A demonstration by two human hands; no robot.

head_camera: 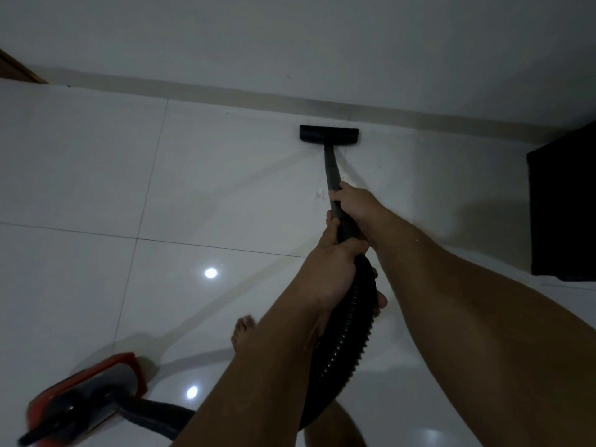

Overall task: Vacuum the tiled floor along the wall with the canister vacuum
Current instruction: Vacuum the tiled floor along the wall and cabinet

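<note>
Step in hand: running the flat black plastic floor nozzle (329,134) along the pale skirting (225,101) of the wall. My judgement: keep the nozzle flat, parallel, just off the skirting. Right hand (354,204) fingers wrap the grey rigid wand (331,171); left hand (329,269) fingers clasp the black ribbed hose (350,337). Red-and-grey canister (87,395) sits behind-left on glossy white tiles (80,162).

One head-worn wide-angle camera looks steeply down and forward over glossy white floor tiles (96,175) toward the pale wall (290,37), close above the arms.
</note>
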